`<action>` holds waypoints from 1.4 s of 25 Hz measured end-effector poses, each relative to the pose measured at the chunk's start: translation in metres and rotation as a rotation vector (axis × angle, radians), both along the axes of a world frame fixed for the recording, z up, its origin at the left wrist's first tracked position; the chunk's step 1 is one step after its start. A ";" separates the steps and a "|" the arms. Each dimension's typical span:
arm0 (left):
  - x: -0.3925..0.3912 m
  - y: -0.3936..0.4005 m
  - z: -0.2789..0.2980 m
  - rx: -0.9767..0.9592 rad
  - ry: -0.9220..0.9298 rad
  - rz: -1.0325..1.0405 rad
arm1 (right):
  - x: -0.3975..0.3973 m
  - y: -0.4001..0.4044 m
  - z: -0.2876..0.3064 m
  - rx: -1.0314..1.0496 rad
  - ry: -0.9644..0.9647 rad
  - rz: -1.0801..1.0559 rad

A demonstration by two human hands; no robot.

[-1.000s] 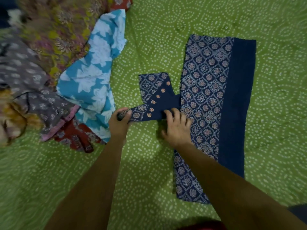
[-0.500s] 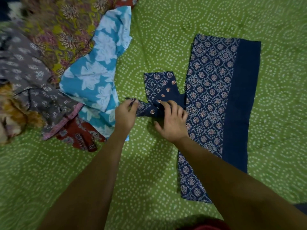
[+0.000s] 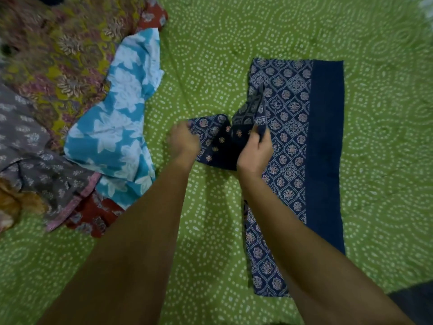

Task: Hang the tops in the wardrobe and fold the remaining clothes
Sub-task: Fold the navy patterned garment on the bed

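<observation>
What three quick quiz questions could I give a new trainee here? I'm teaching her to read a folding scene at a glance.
1. True or false: both hands grip the sleeve of the navy top.
2. Which garment lies nearest the left hand? A) grey garment B) blue floral garment C) red garment
3. Fill in: the clothes lie on a ____ dotted bedsheet.

Key
1. True: the left hand holds the sleeve's outer end, the right hand holds it near the body.
2. B
3. green
</observation>
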State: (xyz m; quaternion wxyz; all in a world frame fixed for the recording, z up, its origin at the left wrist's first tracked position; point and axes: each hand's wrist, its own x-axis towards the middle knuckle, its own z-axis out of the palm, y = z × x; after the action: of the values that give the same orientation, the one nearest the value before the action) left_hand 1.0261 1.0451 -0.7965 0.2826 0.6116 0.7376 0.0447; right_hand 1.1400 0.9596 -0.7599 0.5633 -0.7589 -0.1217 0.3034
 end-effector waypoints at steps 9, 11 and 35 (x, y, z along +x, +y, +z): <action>0.052 0.053 -0.019 -0.150 0.153 -0.749 | 0.017 -0.008 -0.020 0.126 -0.009 0.022; 0.030 0.045 -0.007 -0.007 0.007 -0.709 | 0.022 -0.010 -0.019 0.126 -0.007 -0.003; -0.088 -0.137 -0.030 -0.019 -0.366 0.358 | -0.074 -0.080 -0.038 -0.343 -0.765 1.407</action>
State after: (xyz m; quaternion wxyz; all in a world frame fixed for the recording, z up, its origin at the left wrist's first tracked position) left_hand 0.9384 0.9080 -0.8266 0.4048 0.4504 0.7711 0.1967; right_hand 1.0662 0.8799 -0.7977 0.0366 -0.6315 -0.7052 0.3203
